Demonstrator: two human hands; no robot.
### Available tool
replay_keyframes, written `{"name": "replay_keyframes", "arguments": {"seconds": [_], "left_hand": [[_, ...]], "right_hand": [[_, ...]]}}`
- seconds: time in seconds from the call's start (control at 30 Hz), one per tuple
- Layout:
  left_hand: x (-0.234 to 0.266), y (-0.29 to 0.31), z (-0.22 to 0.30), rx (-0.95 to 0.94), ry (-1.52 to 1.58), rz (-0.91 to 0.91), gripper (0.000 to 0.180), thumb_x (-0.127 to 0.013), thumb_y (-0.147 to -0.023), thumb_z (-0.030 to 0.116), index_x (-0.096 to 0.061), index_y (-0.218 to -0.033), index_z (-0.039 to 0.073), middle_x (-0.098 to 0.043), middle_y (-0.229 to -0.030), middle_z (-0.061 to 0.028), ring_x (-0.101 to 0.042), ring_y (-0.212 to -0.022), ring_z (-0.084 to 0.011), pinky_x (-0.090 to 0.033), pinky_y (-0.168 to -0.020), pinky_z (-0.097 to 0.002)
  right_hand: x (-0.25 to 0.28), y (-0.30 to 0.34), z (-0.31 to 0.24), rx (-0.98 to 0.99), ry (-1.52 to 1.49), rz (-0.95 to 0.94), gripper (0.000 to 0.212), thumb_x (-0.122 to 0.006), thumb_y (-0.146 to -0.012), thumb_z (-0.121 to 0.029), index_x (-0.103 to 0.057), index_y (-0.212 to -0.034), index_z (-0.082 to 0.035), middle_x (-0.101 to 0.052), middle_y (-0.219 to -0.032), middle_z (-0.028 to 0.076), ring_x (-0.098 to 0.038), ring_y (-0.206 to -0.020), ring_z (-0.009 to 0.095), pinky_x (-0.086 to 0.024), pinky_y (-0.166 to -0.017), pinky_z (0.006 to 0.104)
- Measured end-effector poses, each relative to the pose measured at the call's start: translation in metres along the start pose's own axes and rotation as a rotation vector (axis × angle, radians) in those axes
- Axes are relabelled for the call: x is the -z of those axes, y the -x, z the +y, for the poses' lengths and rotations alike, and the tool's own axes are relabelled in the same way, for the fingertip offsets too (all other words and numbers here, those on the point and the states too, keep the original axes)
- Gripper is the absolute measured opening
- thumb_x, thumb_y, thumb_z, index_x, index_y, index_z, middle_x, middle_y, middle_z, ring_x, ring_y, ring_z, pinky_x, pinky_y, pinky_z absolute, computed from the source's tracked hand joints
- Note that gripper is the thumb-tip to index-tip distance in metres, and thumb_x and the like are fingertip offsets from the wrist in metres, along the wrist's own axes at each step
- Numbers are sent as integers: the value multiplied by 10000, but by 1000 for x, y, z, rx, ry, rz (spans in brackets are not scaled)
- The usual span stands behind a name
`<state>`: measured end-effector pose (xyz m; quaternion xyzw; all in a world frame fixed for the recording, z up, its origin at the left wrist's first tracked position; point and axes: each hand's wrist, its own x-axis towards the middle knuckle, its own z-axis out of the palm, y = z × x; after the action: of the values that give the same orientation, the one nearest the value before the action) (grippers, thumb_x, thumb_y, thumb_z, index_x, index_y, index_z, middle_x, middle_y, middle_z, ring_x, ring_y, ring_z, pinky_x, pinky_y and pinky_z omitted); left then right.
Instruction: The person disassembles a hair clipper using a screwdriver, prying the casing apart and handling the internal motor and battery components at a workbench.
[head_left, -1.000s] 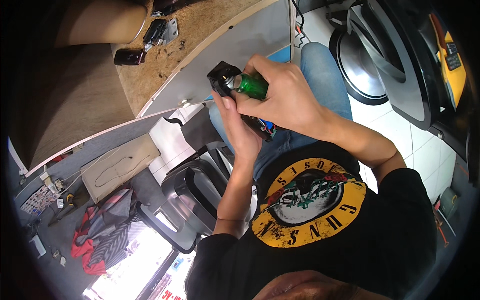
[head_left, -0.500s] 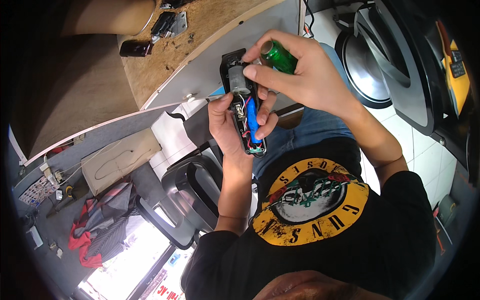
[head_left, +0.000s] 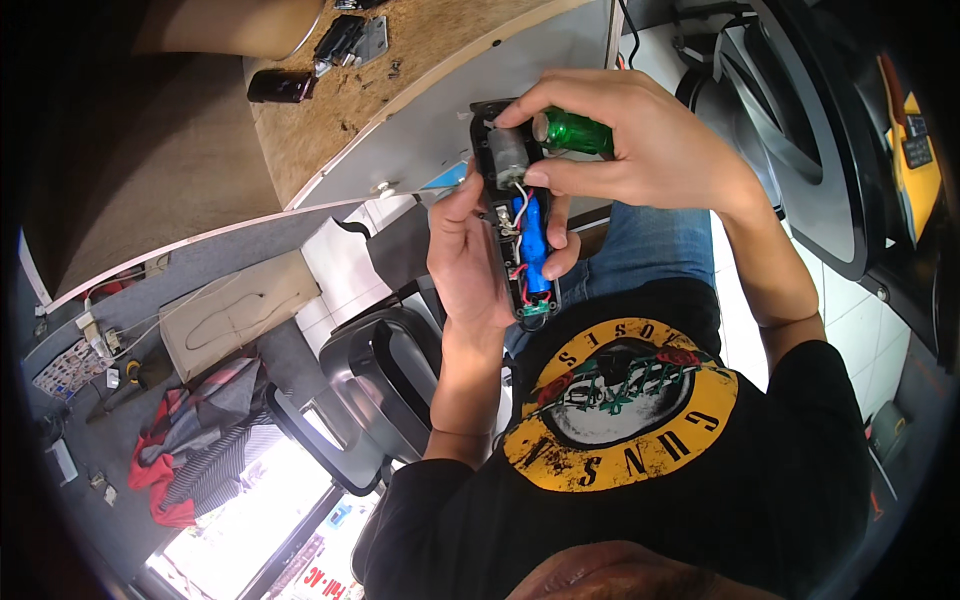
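My left hand is closed round an opened black hair clipper, held upright in front of me. Its inside faces me: a grey cylindrical motor near the top, a blue battery below, thin red and white wires, and a small green circuit board at the bottom. The thumb and forefinger of my right hand pinch the motor at its two ends. A green see-through handle, like a screwdriver's, is tucked in that same hand; its shaft is hidden.
On the wooden counter lie a dark shiny casing, black and metal parts and loose bits. A black chair stands left of me, near a cardboard piece and a crumpled cloth. Another padded seat is at right.
The clipper and both hands have shifted a little right. My right thumb has moved down to the motor's lower end, and the green handle has turned more level.
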<state>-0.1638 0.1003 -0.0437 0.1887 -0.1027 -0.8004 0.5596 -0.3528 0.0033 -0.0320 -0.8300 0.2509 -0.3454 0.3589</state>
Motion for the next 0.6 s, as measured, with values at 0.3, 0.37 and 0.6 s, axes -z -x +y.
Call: {"name": "replay_keyframes", "arguments": {"seconds": [0.3, 0.37, 0.6], "left_hand": [[3, 3, -5, -44, -23, 4, 450, -359, -1080, 346, -575, -1307, 22, -659, -1090, -137, -604, -797, -278, -442, -522, -344], [4, 1, -5, -49, -31, 5, 450, -359, -1079, 344, -572, -1306, 19, -658, -1088, -138, -610, -797, -277, -442, -522, -344], [6, 0, -4, -35, -83, 14, 457, -359, -1072, 344, -565, -1298, 3, -652, -1078, -159, -595, -763, -275, -442, -523, -346]], "right_hand": [[-1, 5, -3, -35, -15, 8, 413, -836, -812, -144, -707, -1199, -79, -688, -947, 82, -700, -853, 255, -532, -759, 350], [-1, 5, -3, -65, -36, 12, 348, -806, -858, -199, -698, -1158, -60, -745, -1001, 119, -729, -931, 307, -558, -808, 383], [-5, 10, 3, -89, -91, 38, 344, -808, -873, -212, -701, -1166, -69, -753, -994, 109, -740, -896, 290, -561, -791, 357]]}}
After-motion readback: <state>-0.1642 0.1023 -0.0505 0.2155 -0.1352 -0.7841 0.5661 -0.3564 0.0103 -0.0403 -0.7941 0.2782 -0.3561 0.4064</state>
